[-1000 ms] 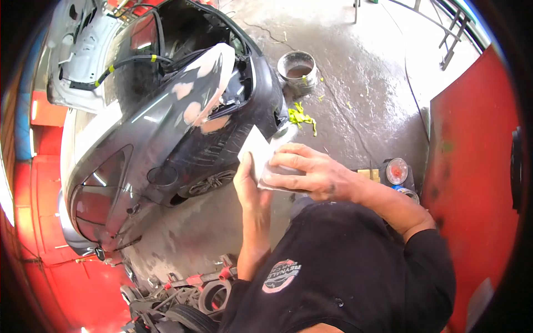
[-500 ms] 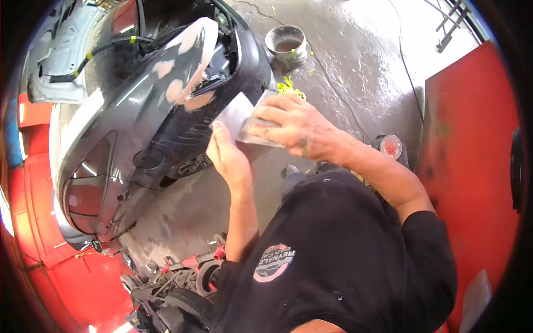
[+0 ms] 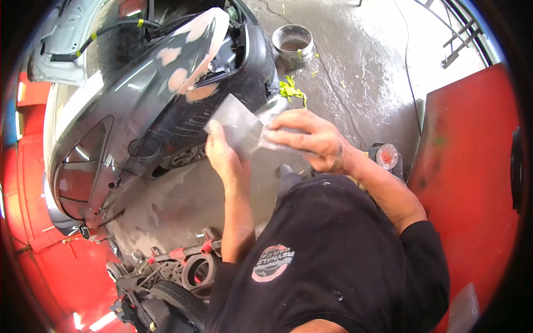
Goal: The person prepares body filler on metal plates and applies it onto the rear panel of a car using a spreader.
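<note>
My left hand (image 3: 223,155) is closed on the lower left edge of a thin, flat grey plate (image 3: 236,125), thumb on its upper face. My right hand (image 3: 308,139) pinches a second flat, pale plate (image 3: 271,142), most of which the fingers cover. The edges of the two plates meet or overlap in front of my body; whether they touch I cannot tell. Behind them stands a dark car (image 3: 133,105) with pale sanded or filled patches (image 3: 177,80) on its body panel.
A dirty round bucket (image 3: 293,47) and crumpled yellow-green strips (image 3: 291,91) are on the grey floor. Car parts with a tyre (image 3: 180,302) lie at lower left. A red panel (image 3: 466,166) stands on the right, near a round lamp-like object (image 3: 387,157). A cable (image 3: 408,66) crosses the floor.
My right hand has moved to the right with its plate, uncovering more of the left plate. My left hand keeps its hold. The whole view has shifted slightly.
</note>
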`<control>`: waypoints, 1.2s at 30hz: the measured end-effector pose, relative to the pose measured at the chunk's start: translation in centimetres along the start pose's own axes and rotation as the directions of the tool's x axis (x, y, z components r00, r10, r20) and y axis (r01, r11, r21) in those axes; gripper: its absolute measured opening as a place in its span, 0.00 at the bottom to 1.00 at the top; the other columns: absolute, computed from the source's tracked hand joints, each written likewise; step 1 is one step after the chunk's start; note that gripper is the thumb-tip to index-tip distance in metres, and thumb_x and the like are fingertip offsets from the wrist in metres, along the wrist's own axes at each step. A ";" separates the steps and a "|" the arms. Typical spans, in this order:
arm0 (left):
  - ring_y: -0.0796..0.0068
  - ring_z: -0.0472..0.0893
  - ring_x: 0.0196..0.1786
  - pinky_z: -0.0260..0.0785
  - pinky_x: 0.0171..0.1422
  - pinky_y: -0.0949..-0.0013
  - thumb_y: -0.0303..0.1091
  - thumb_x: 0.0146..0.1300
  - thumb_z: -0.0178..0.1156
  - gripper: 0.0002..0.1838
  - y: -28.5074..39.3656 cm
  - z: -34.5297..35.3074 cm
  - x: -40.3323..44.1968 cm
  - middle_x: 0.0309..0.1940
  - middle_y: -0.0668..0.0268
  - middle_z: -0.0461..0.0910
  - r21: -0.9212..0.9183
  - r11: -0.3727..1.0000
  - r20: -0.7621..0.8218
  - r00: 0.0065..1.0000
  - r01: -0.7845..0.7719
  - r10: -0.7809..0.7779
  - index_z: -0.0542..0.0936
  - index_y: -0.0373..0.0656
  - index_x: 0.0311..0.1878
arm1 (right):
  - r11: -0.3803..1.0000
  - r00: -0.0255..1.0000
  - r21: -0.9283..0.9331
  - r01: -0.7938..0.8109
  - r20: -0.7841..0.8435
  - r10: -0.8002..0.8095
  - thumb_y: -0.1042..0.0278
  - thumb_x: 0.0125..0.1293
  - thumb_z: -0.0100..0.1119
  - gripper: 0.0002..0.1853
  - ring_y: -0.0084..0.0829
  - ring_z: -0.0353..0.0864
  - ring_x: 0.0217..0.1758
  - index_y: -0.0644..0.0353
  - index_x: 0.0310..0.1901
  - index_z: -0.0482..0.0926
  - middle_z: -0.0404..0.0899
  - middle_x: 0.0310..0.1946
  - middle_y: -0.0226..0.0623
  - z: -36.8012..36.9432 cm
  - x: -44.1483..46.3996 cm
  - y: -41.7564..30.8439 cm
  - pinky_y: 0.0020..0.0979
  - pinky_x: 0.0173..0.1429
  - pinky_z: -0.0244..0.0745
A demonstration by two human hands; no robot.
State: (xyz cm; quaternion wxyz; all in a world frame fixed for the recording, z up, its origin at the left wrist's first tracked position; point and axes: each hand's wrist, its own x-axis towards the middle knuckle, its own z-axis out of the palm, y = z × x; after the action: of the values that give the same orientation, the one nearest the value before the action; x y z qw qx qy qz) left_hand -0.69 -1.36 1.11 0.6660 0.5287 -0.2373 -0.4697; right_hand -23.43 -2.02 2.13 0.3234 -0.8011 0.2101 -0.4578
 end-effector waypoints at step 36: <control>0.67 0.85 0.50 0.79 0.56 0.62 0.45 0.82 0.53 0.23 0.2 -0.9 -1.3 0.50 0.58 0.84 0.152 0.980 -0.116 0.983 -0.127 0.145 0.79 0.29 0.58 | 0.983 0.986 -0.158 -0.096 0.121 0.116 0.78 0.51 0.64 0.35 0.50 0.76 0.66 0.48 0.65 0.81 0.78 0.61 0.39 1.9 -2.5 1.3 0.48 0.71 0.73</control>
State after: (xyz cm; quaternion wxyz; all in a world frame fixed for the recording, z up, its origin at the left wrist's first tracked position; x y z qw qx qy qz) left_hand -0.51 0.22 1.28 0.6703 0.5867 -0.2636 -0.3702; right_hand -23.05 -0.65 -1.00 0.2986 -0.8390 0.2653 -0.3695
